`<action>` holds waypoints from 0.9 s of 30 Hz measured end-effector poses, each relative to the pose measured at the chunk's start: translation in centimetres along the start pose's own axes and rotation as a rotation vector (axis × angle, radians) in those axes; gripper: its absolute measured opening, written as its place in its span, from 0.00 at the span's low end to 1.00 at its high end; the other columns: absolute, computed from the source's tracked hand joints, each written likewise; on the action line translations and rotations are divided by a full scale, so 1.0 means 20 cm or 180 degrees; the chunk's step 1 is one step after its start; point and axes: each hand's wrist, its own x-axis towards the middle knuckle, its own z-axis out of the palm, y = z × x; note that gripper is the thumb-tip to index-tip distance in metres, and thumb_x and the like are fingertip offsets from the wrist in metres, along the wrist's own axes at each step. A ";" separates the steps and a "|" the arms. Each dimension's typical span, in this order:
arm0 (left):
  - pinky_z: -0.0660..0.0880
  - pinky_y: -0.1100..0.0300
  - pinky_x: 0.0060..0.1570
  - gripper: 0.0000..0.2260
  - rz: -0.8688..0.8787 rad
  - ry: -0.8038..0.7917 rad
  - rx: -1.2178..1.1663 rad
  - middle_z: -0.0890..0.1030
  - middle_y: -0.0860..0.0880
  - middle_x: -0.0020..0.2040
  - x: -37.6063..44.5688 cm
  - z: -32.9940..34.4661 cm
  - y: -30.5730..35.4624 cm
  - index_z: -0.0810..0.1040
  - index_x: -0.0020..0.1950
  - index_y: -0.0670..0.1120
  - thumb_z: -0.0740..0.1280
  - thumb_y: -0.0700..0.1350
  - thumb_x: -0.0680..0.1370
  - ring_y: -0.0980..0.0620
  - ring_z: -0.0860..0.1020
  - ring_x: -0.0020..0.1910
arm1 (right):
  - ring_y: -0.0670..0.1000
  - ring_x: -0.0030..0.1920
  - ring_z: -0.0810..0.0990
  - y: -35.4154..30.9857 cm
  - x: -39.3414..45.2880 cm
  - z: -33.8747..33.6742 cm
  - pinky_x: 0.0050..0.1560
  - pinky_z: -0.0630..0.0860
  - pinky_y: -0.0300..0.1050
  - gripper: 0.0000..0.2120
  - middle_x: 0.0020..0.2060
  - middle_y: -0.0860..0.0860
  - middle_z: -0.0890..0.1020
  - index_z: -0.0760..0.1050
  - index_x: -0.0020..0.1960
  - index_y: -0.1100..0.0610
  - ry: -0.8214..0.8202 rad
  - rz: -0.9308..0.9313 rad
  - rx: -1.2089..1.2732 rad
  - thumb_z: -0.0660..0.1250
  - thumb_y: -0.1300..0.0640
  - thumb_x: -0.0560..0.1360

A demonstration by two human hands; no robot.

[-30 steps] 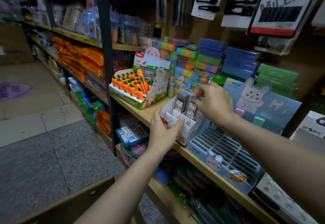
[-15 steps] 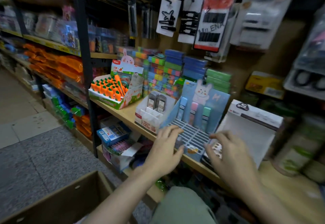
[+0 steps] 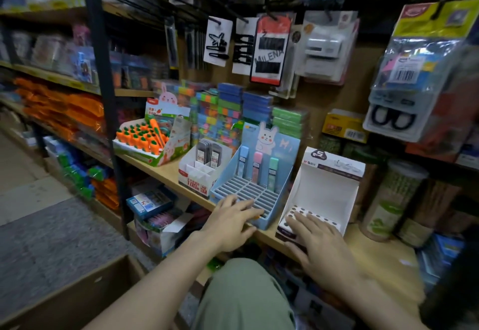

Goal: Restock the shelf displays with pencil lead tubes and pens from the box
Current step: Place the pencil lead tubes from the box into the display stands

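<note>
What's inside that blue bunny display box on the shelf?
The blue bunny display holds three pastel tubes standing at the back: blue, pink, green. Most slots look empty; the left hand covers the front corner.

left hand (image 3: 230, 223): white lead box → blue display front | right hand (image 3: 317, 241): lead tubes → white pen display

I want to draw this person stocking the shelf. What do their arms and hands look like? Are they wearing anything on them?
Both arms are bare, with no sleeves in view. The left hand and right hand wear no gloves, and no rings, watch or bracelet show. Just plain hands with short nails.
</note>
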 end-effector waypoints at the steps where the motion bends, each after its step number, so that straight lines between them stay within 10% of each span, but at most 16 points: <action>1: 0.53 0.47 0.73 0.21 -0.0016 -0.0006 -0.0022 0.59 0.56 0.77 0.00 0.00 0.00 0.62 0.75 0.62 0.57 0.58 0.81 0.45 0.54 0.74 | 0.48 0.76 0.59 0.00 0.00 -0.01 0.74 0.57 0.48 0.25 0.75 0.42 0.63 0.60 0.75 0.42 0.0018 -0.0037 0.0023 0.54 0.38 0.80; 8: 0.59 0.61 0.71 0.18 0.0117 0.1020 -0.1210 0.69 0.59 0.69 -0.06 -0.02 -0.04 0.70 0.70 0.57 0.62 0.50 0.79 0.60 0.62 0.70 | 0.43 0.52 0.77 -0.21 0.15 -0.23 0.54 0.76 0.42 0.12 0.55 0.44 0.79 0.76 0.62 0.50 0.1149 -0.0210 0.1284 0.63 0.50 0.79; 13: 0.74 0.64 0.54 0.06 -0.0814 0.1649 -0.2376 0.81 0.57 0.51 -0.41 0.11 -0.30 0.79 0.53 0.52 0.66 0.45 0.78 0.59 0.79 0.53 | 0.47 0.49 0.80 -0.65 0.39 -0.21 0.50 0.77 0.44 0.08 0.48 0.46 0.83 0.79 0.52 0.49 -0.0095 -0.0780 0.1664 0.65 0.49 0.77; 19: 0.73 0.62 0.37 0.05 -0.3791 0.1743 -0.3556 0.82 0.43 0.40 -1.11 0.57 -0.59 0.81 0.45 0.42 0.68 0.33 0.75 0.48 0.77 0.40 | 0.51 0.55 0.81 -1.23 0.39 0.38 0.55 0.76 0.44 0.09 0.52 0.51 0.85 0.82 0.51 0.53 -0.1780 -0.0719 0.1805 0.67 0.50 0.76; 27: 0.77 0.51 0.55 0.08 -0.5356 0.1273 -0.3579 0.82 0.39 0.51 -1.53 1.08 -0.73 0.78 0.51 0.42 0.69 0.36 0.74 0.40 0.80 0.53 | 0.58 0.56 0.80 -1.60 0.16 1.12 0.52 0.75 0.45 0.09 0.54 0.57 0.82 0.79 0.54 0.59 -0.2630 -0.0352 0.1762 0.63 0.59 0.77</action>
